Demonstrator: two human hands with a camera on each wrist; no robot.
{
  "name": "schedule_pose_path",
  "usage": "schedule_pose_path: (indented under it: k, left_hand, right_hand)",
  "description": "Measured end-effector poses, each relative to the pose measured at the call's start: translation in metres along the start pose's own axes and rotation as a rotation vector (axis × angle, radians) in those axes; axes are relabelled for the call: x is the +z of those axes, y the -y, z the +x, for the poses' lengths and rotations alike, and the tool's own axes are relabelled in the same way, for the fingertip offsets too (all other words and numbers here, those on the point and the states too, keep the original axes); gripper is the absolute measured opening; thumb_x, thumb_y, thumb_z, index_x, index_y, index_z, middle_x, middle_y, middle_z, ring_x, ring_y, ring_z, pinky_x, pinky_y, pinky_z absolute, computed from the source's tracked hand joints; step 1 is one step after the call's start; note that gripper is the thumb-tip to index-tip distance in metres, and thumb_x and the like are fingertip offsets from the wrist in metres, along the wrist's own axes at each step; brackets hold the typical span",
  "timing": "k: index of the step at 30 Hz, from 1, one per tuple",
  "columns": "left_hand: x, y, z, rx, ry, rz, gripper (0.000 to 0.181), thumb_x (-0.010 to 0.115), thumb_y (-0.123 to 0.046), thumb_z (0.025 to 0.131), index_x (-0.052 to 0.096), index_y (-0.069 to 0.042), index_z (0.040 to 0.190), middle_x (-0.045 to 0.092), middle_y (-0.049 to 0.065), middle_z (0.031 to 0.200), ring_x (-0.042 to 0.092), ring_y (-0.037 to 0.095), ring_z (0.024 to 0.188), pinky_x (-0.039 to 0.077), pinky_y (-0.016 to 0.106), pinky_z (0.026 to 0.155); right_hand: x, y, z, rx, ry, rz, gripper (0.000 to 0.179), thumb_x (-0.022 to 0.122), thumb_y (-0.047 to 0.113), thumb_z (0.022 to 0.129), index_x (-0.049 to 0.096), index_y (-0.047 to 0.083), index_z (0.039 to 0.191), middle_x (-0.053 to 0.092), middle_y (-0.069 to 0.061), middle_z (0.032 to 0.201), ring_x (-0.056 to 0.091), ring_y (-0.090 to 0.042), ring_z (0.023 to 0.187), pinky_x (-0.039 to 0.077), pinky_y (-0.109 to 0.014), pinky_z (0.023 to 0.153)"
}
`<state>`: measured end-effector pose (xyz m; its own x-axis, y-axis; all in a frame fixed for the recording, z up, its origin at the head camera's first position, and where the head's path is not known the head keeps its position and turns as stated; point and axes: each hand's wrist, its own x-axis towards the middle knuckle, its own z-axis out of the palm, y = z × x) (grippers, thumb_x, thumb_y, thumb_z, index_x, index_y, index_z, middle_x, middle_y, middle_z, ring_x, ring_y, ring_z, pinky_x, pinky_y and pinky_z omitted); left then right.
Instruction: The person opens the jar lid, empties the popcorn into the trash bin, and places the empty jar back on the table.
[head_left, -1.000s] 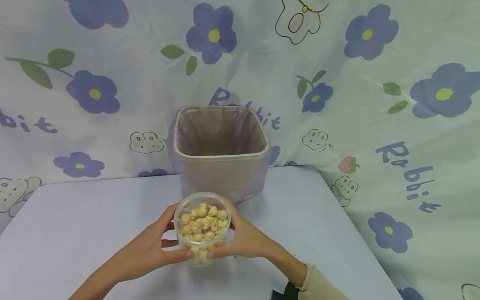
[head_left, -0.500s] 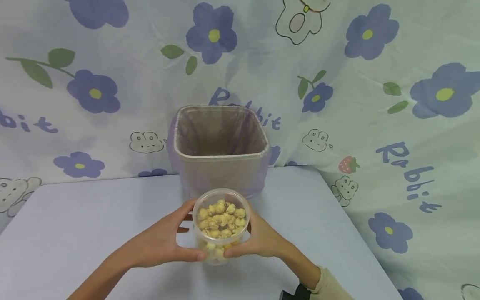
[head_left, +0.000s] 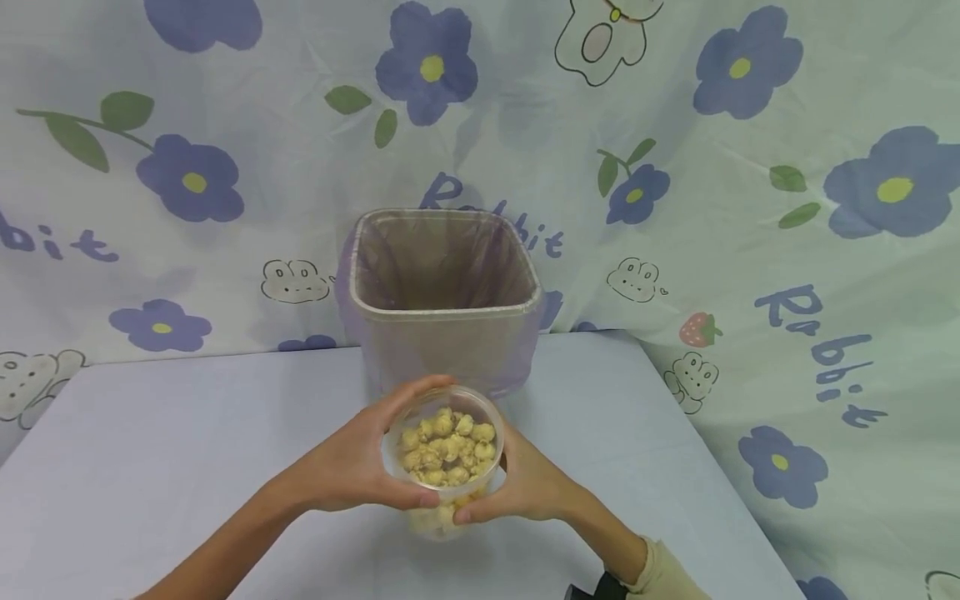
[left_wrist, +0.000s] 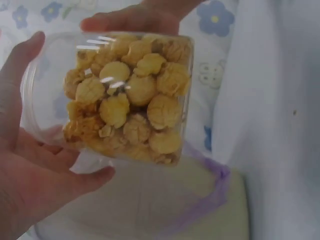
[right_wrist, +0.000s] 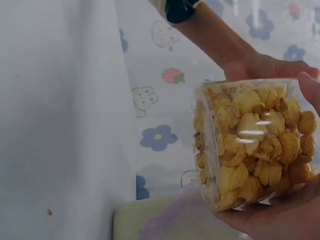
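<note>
A clear round plastic jar (head_left: 431, 527) of popcorn (head_left: 450, 450) is held between both hands over the table. My left hand (head_left: 352, 458) grips it around the upper rim, fingers at the far side and thumb at the near side. Lower down, the right hand (head_left: 532, 479) holds the opposite wall with its thumb at the front. The left wrist view shows the jar's clear upper part (left_wrist: 50, 90) above the popcorn, beside the left fingers. Seen from the right wrist, popcorn (right_wrist: 255, 145) fills the lower part against the wall.
Just behind the jar stands a beige bin (head_left: 450, 346) lined with a thin purple bag (left_wrist: 200, 202). A white cloth covers the table (head_left: 187, 450), and a small crumb (right_wrist: 49, 212) lies on it. A flowered curtain (head_left: 300, 192) hangs behind and to the right.
Both hands and the jar have shifted right. Since half a second ago, my left hand has moved up and inward, so its fingers now wrap the jar's rim.
</note>
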<state>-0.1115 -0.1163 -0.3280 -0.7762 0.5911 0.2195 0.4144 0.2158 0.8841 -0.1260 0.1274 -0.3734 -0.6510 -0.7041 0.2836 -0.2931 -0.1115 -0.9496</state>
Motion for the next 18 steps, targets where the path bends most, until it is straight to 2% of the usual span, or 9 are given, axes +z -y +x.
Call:
schedule_pose_path:
  k: [7,13,16,18]
  left_hand:
    - [0.012,0.006,0.0,0.026,-0.076,0.023,0.102,0.092,-0.027,0.07,0.035,-0.016,0.154,0.042,0.002,0.152,0.043,0.03,0.133,0.038,0.057,0.104]
    - [0.022,0.007,-0.002,0.028,-0.149,0.045,0.105,0.094,-0.027,0.068,0.035,-0.014,0.154,0.041,0.003,0.153,0.039,0.03,0.138,0.031,0.063,0.105]
    - [0.024,0.006,-0.003,0.009,-0.144,0.062,0.108,0.094,-0.033,0.067,0.033,-0.016,0.155,0.041,0.003,0.153,0.041,0.029,0.136,0.034,0.06,0.105]
    - [0.021,0.005,-0.004,0.005,-0.099,0.043,0.112,0.094,-0.033,0.067,0.029,-0.018,0.157,0.039,0.003,0.153,0.041,0.031,0.135,0.035,0.062,0.103]
  right_hand:
    - [0.006,-0.003,0.0,-0.019,-0.068,0.004,0.107,0.088,0.006,0.069,0.027,0.021,0.155,0.042,-0.013,0.146,0.045,-0.032,0.132,0.037,-0.044,0.11]
    - [0.009,-0.005,-0.002,-0.023,-0.142,-0.046,0.108,0.089,0.003,0.066,0.029,0.022,0.154,0.044,-0.016,0.145,0.047,-0.031,0.129,0.039,-0.044,0.108]
    - [0.009,-0.006,-0.004,-0.01,-0.156,-0.078,0.109,0.091,0.005,0.065,0.03,0.024,0.153,0.044,-0.012,0.144,0.047,-0.029,0.129,0.04,-0.043,0.108]
    - [0.007,-0.005,-0.007,-0.002,-0.137,-0.083,0.109,0.091,0.008,0.065,0.03,0.024,0.153,0.044,-0.009,0.145,0.046,-0.029,0.13,0.039,-0.043,0.109]
